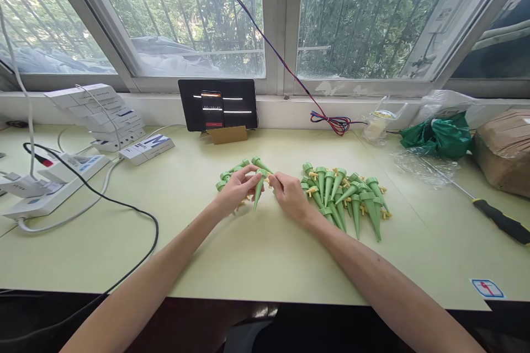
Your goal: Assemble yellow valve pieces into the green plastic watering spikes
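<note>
Between my fingers, above the table (232,265), a green plastic watering spike (258,192) points downward. My left hand (236,190) is closed around its capped top. At the spike's right side, my right hand (290,193) pinches a small yellow valve (270,177), mostly covered by the fingers. Behind my left hand lie several more green spikes (222,176), partly hidden by it. To the right of my right hand is a heap of green spikes (356,193) with yellow valves on their sides.
At the left are a power strip (58,193), a black cable (136,208) and stacked white boxes (111,116). A tablet (240,105) leans on a cardboard stand at the back. On the right are a screwdriver (497,218), a green bag (443,135) and a brown package (505,146).
</note>
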Demonstrator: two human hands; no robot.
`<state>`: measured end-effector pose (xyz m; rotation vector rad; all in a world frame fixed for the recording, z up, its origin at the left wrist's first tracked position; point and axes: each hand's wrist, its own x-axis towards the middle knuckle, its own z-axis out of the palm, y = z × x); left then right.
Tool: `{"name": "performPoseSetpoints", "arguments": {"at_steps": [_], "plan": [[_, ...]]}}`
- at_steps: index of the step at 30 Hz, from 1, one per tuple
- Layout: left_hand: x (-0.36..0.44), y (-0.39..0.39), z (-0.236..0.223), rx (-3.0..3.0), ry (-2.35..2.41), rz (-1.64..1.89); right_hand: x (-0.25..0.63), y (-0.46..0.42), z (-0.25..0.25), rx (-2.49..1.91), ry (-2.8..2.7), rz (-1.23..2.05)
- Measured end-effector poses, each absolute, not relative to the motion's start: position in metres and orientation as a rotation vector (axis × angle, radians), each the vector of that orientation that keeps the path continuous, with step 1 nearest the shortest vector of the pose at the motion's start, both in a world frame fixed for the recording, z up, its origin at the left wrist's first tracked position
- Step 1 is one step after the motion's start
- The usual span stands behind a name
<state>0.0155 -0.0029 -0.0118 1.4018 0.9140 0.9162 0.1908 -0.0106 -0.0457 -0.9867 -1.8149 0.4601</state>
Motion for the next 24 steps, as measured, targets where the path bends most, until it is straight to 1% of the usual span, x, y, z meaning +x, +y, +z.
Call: {"name": "performPoseSetpoints", "arguments": {"at_steps": [13, 24], "plan": [[0.0145, -0.0024, -0.0112, 1.384, 0.912, 0.925, 0.192, -0.0097, -0.0473, -0.97, -1.827, 0.484], [0.0144, -0.0029, -0.0106, 1.386, 0.937, 0.925, 0.1923, -0.0118, -0.0453, -0.959, -1.879, 0.431]]}}
